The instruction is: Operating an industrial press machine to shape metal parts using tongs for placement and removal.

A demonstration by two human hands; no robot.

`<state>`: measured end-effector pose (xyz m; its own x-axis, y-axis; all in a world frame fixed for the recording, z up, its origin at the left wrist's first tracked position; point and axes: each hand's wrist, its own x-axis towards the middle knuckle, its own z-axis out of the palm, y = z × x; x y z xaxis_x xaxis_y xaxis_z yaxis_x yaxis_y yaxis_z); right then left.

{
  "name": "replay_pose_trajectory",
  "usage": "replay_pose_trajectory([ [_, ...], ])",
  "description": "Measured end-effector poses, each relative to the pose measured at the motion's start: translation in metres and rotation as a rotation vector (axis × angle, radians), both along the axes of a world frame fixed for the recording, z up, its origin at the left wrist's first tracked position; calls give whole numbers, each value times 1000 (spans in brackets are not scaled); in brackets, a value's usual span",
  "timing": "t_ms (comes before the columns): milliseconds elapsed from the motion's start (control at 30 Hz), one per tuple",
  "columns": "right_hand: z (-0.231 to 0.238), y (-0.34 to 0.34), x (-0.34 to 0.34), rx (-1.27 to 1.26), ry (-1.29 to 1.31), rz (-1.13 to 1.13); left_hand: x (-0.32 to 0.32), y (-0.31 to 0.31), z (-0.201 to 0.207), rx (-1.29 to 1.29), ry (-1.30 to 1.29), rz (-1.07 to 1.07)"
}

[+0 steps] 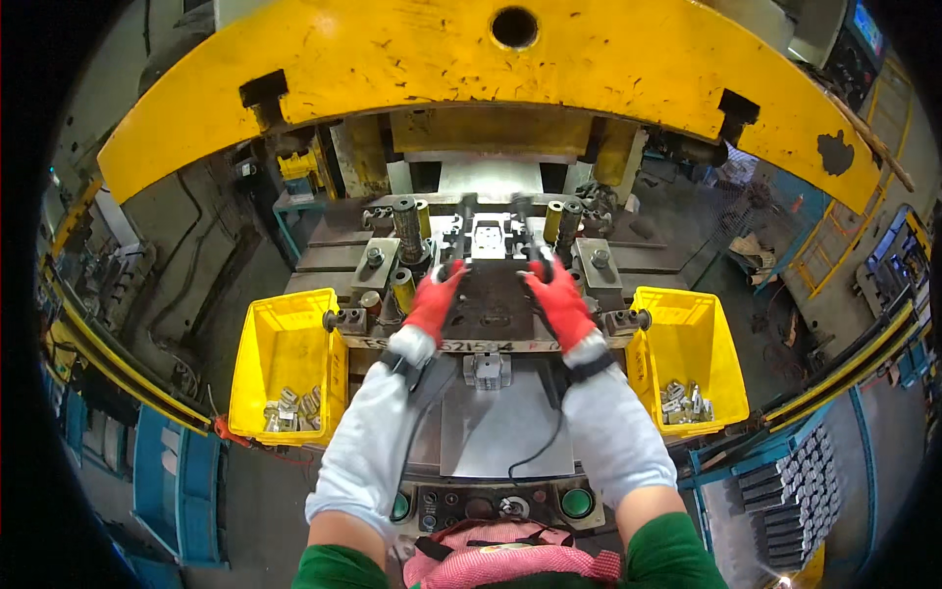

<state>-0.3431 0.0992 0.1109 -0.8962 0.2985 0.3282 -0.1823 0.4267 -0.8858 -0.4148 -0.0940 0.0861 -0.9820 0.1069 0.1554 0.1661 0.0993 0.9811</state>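
Both of my hands wear red-and-white gloves and reach forward into a press die (488, 294). My left hand (433, 299) rests at the die's left side, its fingertips by a small metal part near the middle block (488, 239). My right hand (559, 301) mirrors it on the right side, fingers pointing at the same block. Whether either hand pinches a part is hidden by the gloves. Dark straps and cables run from both wrists down toward my body.
A big yellow press frame (412, 69) arches overhead. Yellow bins with several small metal parts stand left (285, 344) and right (692, 339) of the die. A button panel with green buttons (577, 503) lies at the near edge. Stacked grey parts (785, 496) sit lower right.
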Motion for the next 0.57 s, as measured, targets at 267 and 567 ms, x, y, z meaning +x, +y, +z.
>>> replay_pose_trajectory([
  [267,-47,64,246,-237,-48,-495,194,-192,-25,-57,-48,421],
  [567,-81,31,260,-13,-534,-257,256,-253,-76,-422,-514,601],
])
